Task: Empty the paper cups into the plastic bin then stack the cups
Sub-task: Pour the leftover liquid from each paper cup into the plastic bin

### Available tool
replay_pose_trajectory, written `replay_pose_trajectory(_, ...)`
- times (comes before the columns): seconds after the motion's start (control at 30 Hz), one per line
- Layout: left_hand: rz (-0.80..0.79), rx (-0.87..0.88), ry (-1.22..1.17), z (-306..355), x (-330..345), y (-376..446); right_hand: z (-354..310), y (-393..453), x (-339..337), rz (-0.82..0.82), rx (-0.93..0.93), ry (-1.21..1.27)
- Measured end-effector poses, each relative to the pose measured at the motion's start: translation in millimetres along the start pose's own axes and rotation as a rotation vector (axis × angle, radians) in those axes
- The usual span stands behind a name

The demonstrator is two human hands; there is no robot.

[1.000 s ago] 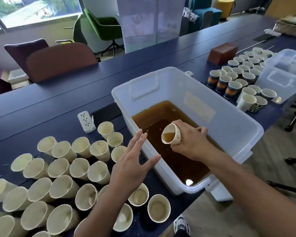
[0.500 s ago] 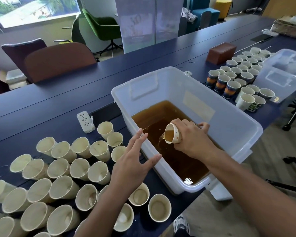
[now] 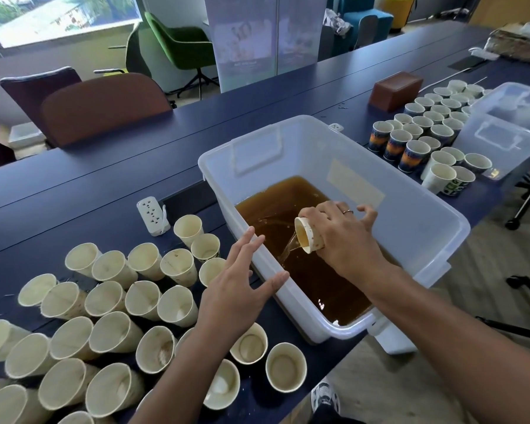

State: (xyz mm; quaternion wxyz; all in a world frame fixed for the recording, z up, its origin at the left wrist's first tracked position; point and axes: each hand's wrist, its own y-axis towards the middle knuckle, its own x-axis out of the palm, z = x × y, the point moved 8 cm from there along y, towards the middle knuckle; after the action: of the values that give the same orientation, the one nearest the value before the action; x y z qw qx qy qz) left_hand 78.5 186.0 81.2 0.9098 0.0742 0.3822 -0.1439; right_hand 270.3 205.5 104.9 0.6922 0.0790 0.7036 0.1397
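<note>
My right hand (image 3: 343,240) grips a paper cup (image 3: 309,234), fingers curled round it, tipped over the plastic bin (image 3: 410,215); brown liquid (image 3: 291,209) streams out. My left hand (image 3: 236,289) hovers at the bin's near wall, fingers straight and spread. Empty cups (image 3: 135,301) crowd the table (image 3: 74,185) to the left.

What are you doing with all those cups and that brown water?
A person is tipping drinks out of paper cups into a big plastic bin. Right now the right hand holds one cup on its side over the bin, and brown liquid streams out of it into the pool already there. The left hand hovers open by the bin's near edge. Lots of empty cups stand on the table to the left, not stacked yet.
</note>
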Motion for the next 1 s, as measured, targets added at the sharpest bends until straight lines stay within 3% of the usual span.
replay_pose_trajectory(0.27, 0.001, 0.004, -0.012, -1, 0, 0, -4, 1, -17, 0.094, 0.010, 0.003)
replay_pose_trajectory(1.0, -0.012, -0.001, -0.016, 1, 0, -1, -4, 3, -11, 0.052, 0.013, -0.014)
